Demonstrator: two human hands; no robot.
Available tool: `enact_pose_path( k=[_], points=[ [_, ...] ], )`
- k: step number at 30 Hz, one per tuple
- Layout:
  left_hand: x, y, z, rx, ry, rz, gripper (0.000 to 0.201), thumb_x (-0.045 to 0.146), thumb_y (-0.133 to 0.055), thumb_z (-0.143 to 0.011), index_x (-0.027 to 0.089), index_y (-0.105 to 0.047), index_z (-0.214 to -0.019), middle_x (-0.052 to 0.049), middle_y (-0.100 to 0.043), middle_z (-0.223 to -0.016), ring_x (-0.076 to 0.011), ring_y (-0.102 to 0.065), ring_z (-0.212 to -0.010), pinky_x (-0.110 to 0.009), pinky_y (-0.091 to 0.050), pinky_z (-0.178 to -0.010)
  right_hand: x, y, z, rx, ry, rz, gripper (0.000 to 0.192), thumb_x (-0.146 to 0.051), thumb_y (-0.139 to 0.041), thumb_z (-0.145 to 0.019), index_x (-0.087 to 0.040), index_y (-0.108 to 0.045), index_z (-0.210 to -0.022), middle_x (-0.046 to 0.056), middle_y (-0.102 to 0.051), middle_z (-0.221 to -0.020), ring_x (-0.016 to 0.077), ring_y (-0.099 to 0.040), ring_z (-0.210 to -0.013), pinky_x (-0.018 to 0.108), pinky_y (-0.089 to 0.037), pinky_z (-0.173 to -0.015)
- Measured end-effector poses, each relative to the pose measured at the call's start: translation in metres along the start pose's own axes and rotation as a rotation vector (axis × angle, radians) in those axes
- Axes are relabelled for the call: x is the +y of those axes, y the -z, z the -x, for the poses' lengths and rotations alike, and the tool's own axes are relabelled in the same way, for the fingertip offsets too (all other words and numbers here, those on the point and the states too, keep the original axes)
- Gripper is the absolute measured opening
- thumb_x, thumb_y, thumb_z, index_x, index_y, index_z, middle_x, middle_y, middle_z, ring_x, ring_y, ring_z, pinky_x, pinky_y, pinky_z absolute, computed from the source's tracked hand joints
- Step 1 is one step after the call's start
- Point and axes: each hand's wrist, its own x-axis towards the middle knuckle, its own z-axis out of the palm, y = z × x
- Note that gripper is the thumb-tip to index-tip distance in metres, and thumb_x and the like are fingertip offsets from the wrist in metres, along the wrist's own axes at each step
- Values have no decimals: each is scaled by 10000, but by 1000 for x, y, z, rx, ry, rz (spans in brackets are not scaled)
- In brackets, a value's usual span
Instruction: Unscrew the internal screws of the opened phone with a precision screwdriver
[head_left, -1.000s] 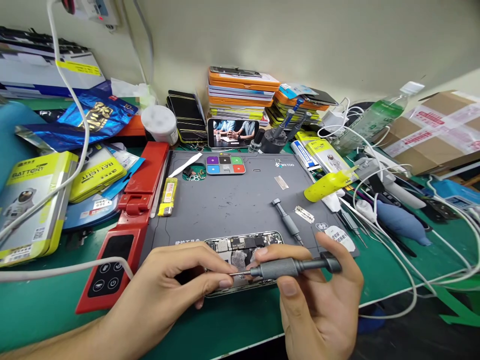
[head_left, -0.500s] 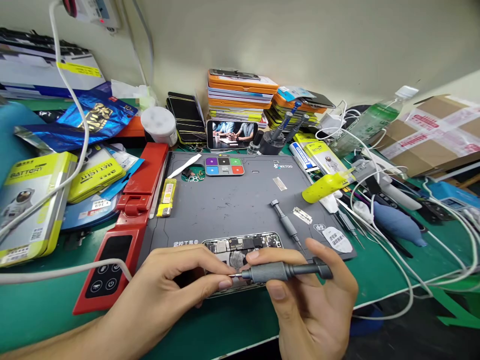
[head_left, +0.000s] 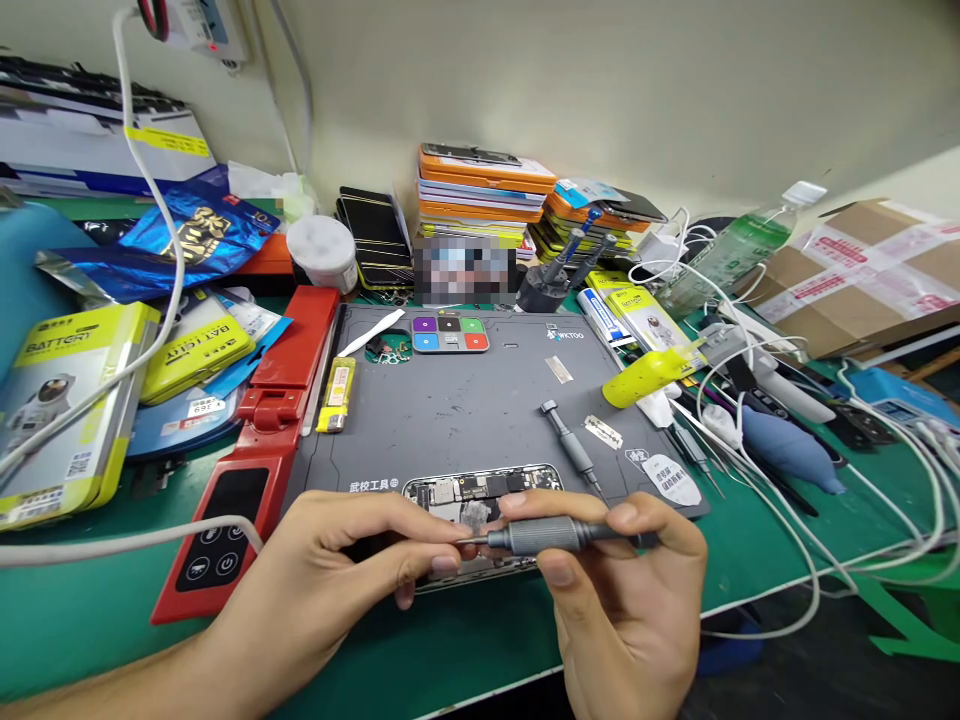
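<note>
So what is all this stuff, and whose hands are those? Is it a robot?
No robot here: these are a person's two bare hands, seen from a camera worn on their head that looks down at a messy workbench. The right hand holds a grey screwdriver lying sideways, and the left hand pinches at its thin tip. Right under them lies an opened phone with its tiny parts showing, on a grey work mat. On the mat there is also a second screwdriver, a yellow lighter and a little tray with coloured squares. Around it are yellow battery boxes, a red tool, a stack of orange cases, a plastic bottle and lots of white cables.
</note>
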Motion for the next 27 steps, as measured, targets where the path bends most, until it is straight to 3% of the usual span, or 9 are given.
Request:
enact_pose_path(
  k=[15, 22, 27],
  points=[
    [-2, 0, 1, 14, -4, -22, 78, 279, -852, -920, 319, -919, -910, 19, -836, -744, -124, -726, -591, -157, -600, -587, 1, 2, 4, -10, -15, 34, 359, -70, -603, -1058, -328, -464, -1266, 26, -830, -1133, 194, -829, -1074, 369, -724, -890],
    [1, 0, -1, -10, -36, -7, 213, 191, -816, -922, 378, -917, -927, 65, -834, -720, -90, -745, -583, -94, -598, -610, 2, 0, 2, 1, -4, 53, 415, -38, -567, -1054, -314, -482, -1351, 28, -817, -1132, 160, -807, -1039, 334, -711, -895],
    [2, 0, -2, -5, -59, -25, 232, 182, -809, -925, 389, -915, -924, 77, -827, -695, -85, -764, -600, -73, -585, -621, 2, -3, -1, -3, 20, 43, 386, -39, -579, -1045, -308, -500, -1310, 25, -821, -1100, 167, -819, -1002, 313, -721, -826]
  ],
)
